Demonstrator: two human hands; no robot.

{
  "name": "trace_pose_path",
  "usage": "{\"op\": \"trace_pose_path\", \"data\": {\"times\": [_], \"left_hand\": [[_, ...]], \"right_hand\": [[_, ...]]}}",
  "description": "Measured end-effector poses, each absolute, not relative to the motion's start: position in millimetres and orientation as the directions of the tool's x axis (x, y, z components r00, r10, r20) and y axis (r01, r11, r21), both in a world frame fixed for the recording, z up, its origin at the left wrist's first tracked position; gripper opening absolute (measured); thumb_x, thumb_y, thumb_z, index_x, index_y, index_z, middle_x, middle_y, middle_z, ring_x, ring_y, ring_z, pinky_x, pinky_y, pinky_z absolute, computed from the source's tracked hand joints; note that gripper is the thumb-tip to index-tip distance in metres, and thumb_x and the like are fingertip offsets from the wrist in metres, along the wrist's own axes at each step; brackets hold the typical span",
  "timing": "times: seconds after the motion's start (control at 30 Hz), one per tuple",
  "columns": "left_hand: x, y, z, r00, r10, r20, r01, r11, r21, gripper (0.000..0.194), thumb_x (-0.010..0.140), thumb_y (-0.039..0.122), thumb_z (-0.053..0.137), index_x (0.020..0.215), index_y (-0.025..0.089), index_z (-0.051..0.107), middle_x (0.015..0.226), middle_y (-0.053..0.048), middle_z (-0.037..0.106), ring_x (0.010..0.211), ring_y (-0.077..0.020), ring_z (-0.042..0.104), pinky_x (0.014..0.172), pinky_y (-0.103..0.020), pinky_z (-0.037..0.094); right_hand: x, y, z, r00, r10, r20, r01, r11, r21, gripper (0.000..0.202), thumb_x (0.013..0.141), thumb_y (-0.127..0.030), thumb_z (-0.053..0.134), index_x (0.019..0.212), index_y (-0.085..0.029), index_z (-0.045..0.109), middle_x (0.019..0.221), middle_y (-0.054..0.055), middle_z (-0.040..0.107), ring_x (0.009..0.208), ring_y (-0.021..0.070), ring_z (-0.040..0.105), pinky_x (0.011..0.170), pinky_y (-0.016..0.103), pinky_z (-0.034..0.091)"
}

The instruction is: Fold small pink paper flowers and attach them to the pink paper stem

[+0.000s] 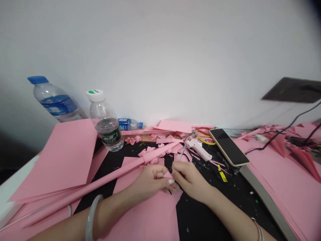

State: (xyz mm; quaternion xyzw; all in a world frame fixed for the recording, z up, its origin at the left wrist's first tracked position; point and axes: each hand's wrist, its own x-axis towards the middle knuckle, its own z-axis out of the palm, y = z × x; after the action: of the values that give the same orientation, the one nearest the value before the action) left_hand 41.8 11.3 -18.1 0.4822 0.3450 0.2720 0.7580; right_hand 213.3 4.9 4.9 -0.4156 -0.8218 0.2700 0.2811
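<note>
My left hand (156, 179) and my right hand (190, 177) meet above a pink paper sheet (147, 214) lying on the black work surface. Both have curled fingers, with the fingertips close together. Between them shows a small piece of pink paper (169, 174), mostly hidden by the fingers; its shape is unclear. A long rolled pink paper tube (112, 171) runs diagonally behind my left hand. Folded pink paper flowers (147, 152) lie around its far end. Beyond my right hand rests a pale pink glue gun (199, 149).
A clear bottle with a white cap (106, 124) and a blue-capped bottle (55, 100) stand left. Another bottle (129, 124) lies by the wall. A phone (229, 147), yellow tag (222, 174) and cable (283, 130) are right. Paper stacks (60, 157) flank both sides.
</note>
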Motion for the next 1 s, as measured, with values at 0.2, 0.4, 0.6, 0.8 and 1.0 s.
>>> {"op": "trace_pose_path", "data": {"times": [0.2,0.4,0.6,0.8,1.0], "left_hand": [[41.9,9.4,-19.3,0.598,0.776,-0.199,-0.096,0.316,0.944,0.024,0.081,0.04,0.066,0.082,0.016,0.063,0.082,-0.007,0.074,0.072,-0.0203,0.071,0.067,-0.031,0.055],[42.7,9.4,-18.6,0.572,0.805,-0.158,-0.102,0.261,0.96,0.03,0.084,0.045,0.061,0.082,0.015,0.066,0.07,-0.005,0.069,0.063,-0.0183,0.068,0.062,-0.029,0.053],[45.4,7.6,-11.7,0.574,0.793,-0.205,-0.082,0.305,0.949,0.034,0.08,0.049,0.06,0.072,0.016,0.06,0.06,-0.003,0.065,0.052,-0.0172,0.064,0.053,-0.029,0.049],[44.8,7.8,-9.8,0.607,0.762,-0.225,-0.063,0.328,0.942,0.035,0.079,0.05,0.061,0.073,0.016,0.061,0.063,-0.004,0.066,0.051,-0.0166,0.064,0.052,-0.028,0.049],[41.5,10.9,-17.6,0.586,0.787,-0.193,-0.077,0.291,0.954,0.028,0.084,0.045,0.06,0.081,0.017,0.064,0.062,-0.002,0.067,0.056,-0.017,0.066,0.056,-0.027,0.052]], "right_hand": [[218.0,9.5,8.3,-0.483,0.844,0.234,0.512,0.489,-0.706,0.038,0.095,-0.02,0.041,0.058,-0.02,0.035,0.055,-0.005,0.039,0.051,0.0101,0.038,0.051,0.022,0.028],[220.6,10.5,7.5,-0.423,0.868,0.26,0.552,0.474,-0.686,0.037,0.096,-0.021,0.04,0.059,-0.02,0.038,0.056,-0.004,0.044,0.053,0.0117,0.042,0.053,0.023,0.033],[218.0,9.2,7.3,-0.452,0.85,0.272,0.567,0.509,-0.648,0.031,0.095,-0.019,0.039,0.064,-0.02,0.041,0.06,-0.004,0.046,0.054,0.0116,0.043,0.052,0.023,0.034],[217.0,8.8,7.5,-0.469,0.841,0.27,0.581,0.525,-0.622,0.031,0.094,-0.014,0.036,0.065,-0.021,0.038,0.059,-0.004,0.042,0.054,0.0125,0.042,0.052,0.023,0.032],[229.0,14.4,13.8,-0.556,0.8,0.227,0.553,0.559,-0.618,0.031,0.097,-0.017,0.038,0.066,-0.021,0.037,0.065,-0.003,0.043,0.061,0.0134,0.042,0.059,0.024,0.035]]}}
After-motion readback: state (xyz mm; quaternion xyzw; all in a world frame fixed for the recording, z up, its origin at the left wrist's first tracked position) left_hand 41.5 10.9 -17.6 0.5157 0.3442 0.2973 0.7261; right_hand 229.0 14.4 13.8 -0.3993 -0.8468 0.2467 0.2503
